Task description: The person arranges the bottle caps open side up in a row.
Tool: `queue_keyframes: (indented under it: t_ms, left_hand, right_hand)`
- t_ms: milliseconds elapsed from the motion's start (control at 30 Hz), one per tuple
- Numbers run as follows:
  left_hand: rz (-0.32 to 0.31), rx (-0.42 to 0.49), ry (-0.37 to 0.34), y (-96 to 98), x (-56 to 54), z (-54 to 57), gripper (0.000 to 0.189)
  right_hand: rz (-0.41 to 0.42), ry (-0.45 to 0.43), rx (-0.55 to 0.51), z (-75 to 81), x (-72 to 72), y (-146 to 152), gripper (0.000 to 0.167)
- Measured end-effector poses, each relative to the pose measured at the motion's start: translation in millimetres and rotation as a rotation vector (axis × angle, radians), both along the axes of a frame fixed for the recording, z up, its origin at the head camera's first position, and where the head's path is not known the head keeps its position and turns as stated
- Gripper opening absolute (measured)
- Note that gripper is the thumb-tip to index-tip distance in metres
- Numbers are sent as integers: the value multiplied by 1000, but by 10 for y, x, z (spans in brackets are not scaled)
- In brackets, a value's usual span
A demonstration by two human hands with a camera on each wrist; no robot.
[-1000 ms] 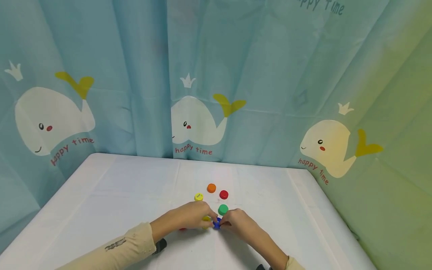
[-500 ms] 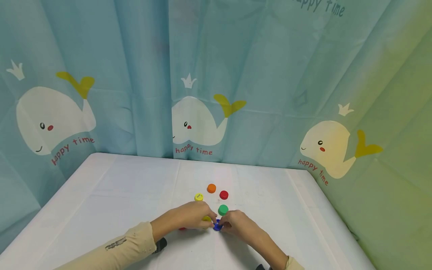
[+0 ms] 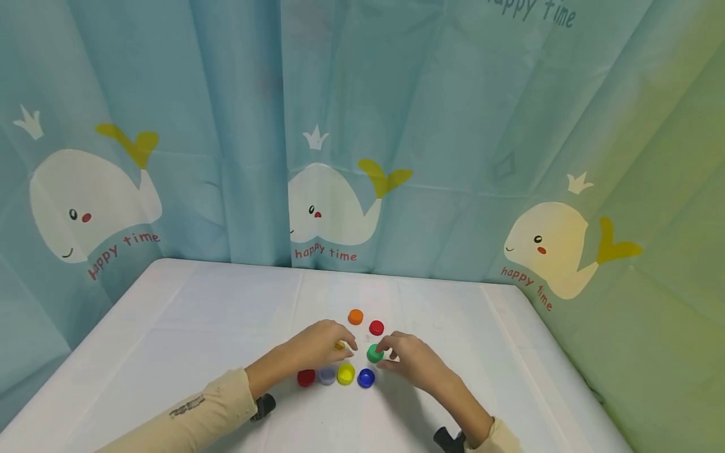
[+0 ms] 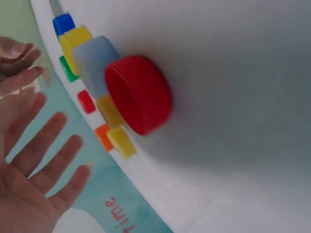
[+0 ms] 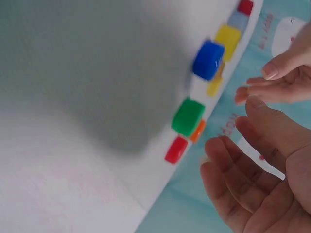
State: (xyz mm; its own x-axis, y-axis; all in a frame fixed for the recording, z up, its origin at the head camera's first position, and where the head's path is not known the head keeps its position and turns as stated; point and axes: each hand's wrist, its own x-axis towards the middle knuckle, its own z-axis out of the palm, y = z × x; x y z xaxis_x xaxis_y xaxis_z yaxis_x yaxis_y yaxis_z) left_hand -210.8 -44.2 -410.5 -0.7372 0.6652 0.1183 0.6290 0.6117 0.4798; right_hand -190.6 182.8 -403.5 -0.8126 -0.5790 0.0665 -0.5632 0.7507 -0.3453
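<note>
Blue cap (image 3: 366, 378) seemingly lies hollow side up.

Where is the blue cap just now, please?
In the head view, the blue cap is at the near row's right end, just right of a yellow cap and lower in the picture than the green cap.

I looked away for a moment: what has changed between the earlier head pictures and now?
The left hand and right hand have let go of the blue cap, drawn apart and shifted upward in the head view. That uncovers the pale cap and more of the near red cap and near yellow cap. The green cap, orange cap and far red cap stayed put.
</note>
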Motion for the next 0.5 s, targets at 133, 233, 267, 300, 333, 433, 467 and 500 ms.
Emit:
queue_keyframes:
  t_ms: [133, 233, 267, 300, 333, 433, 467, 500]
  left_hand:
    - [89, 49, -21, -23, -76, 13, 14]
    - [147, 87, -34, -45, -139, 5, 16]
    - [161, 98, -36, -53, -159, -3, 16]
    - [178, 104, -40, -60, -178, -12, 17]
    - [196, 109, -42, -69, -198, -25, 17]
    - [267, 105, -39, -106, -249, -51, 17]
    - [305, 92, -28, -116, -264, -55, 17]
    - [346, 73, -10, -125, -284, -59, 17]
  right_hand:
    - [-51, 3, -7, 63, -116, 15, 22]
    - [-60, -6, -30, 81, -213, -4, 22]
    - [-60, -12, -42, 84, -245, -12, 21]
    - [-58, -19, -54, 83, -274, -20, 21]
    - [-55, -24, -63, 79, -306, -31, 20]
    - [-67, -31, -68, 64, -407, -66, 18]
    - [-80, -32, -64, 60, -439, -75, 18]
    - [-95, -30, -59, 56, -473, -84, 18]
